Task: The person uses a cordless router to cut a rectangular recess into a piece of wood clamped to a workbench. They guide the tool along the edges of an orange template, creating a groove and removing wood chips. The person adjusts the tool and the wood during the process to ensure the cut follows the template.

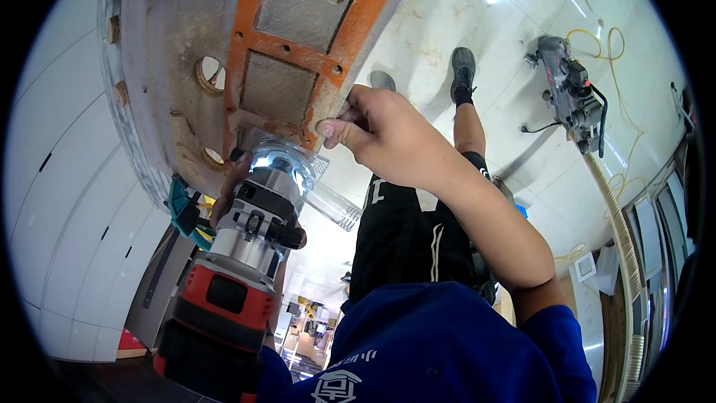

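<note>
A cordless trim router [224,291] with a red and black body stands over the near end of a pale board [171,37]. Its clear plastic base [319,164] rests at the end of an orange template [285,50], and its work light glows there. My left hand [233,183] wraps round the router's lower part, mostly hidden behind it. At the template's right corner, my right hand [395,130] pinches the edge, thumb on top and fingers curled below. Rectangular openings and small holes run through the template. The router bit is hidden.
A green clamp [183,205] sits at the board's near left edge. Round holes [212,75] pierce the board. On the floor to the right stands a motor-driven machine [574,93] with a yellow hose [619,67]. White cabinets [67,172] line the left side.
</note>
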